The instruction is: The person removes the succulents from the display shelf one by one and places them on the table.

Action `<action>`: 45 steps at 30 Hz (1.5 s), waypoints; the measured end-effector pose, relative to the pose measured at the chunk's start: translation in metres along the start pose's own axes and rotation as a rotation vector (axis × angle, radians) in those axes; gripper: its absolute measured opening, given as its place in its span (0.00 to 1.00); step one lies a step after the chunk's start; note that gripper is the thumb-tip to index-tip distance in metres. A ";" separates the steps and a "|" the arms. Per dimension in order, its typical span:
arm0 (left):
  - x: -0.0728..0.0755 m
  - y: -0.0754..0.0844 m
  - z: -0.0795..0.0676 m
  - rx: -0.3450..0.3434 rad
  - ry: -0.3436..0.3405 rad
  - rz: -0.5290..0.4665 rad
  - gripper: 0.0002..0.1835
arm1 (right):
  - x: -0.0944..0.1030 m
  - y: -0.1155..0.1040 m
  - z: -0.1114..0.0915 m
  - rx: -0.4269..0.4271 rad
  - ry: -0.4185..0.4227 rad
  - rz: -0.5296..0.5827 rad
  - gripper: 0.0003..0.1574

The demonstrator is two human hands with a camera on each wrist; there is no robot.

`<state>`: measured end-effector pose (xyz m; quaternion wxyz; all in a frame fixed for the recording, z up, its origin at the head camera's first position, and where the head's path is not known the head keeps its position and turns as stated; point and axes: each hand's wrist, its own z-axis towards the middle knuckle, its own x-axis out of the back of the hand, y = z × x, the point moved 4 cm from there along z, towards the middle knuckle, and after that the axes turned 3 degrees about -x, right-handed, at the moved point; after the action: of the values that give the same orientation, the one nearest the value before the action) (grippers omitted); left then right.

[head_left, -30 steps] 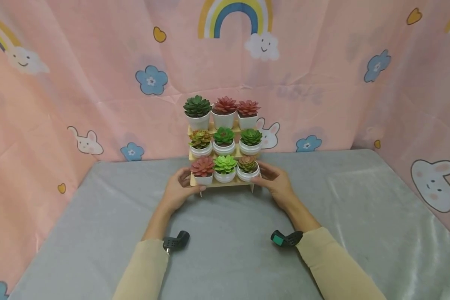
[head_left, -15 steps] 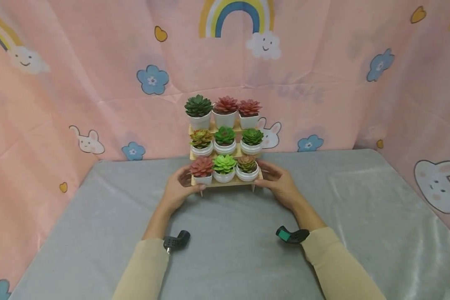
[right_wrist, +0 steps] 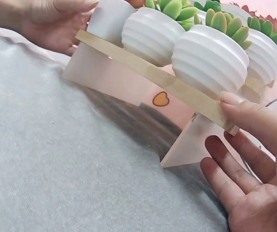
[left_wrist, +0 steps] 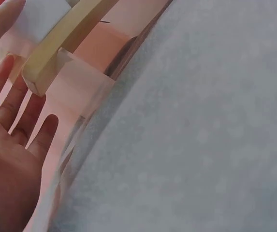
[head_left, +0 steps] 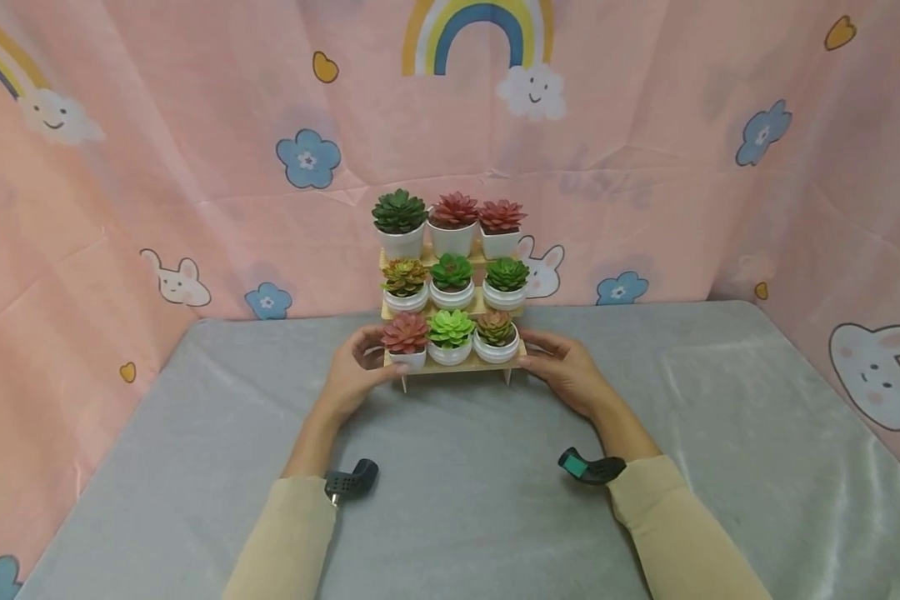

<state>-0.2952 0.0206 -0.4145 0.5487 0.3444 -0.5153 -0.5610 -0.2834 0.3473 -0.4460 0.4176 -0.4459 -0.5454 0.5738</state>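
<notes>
A three-tier wooden plant stand (head_left: pixel 456 367) holds rows of small artificial succulents in white pots. My left hand (head_left: pixel 354 375) is around the left end of its lowest board, thumb at the square pot (head_left: pixel 407 360) with the reddish succulent (head_left: pixel 405 332) and fingers beside and below the board. At the other end, my right hand (head_left: pixel 573 379) has its thumb (right_wrist: pixel 247 113) on the board's corner and its fingers below, gripping it. Closest to that thumb is a ribbed round pot (right_wrist: pixel 210 60). Clear triangular supports (right_wrist: pixel 191 140) show under the board.
Grey velvety cloth (head_left: pixel 450 500) covers the table. A pink printed curtain (head_left: pixel 217 167) hangs close behind the stand and along both sides. Dark wrist-worn cameras (head_left: pixel 352 481) sit at both sleeve cuffs.
My right hand has shifted slightly right, its thumb moving from the front of the end pot to the board's corner. My left thumb has risen slightly toward the square pot.
</notes>
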 end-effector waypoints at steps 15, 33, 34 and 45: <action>0.007 0.025 -0.001 -0.109 -0.120 0.053 0.40 | -0.002 -0.002 0.002 -0.040 0.011 0.006 0.38; -0.003 0.033 0.001 -0.201 -0.152 0.051 0.31 | -0.002 0.001 0.003 -0.047 0.007 -0.019 0.37; -0.003 0.033 0.001 -0.193 -0.136 0.059 0.31 | -0.002 0.001 0.003 -0.047 0.008 -0.019 0.37; 0.005 0.036 -0.001 -0.151 -0.101 -0.030 0.28 | -0.003 -0.001 0.002 -0.061 0.019 -0.032 0.38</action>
<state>-0.2860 0.0203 -0.3792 0.5381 0.2811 -0.4932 -0.6231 -0.2846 0.3442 -0.4447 0.4182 -0.4551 -0.5659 0.5457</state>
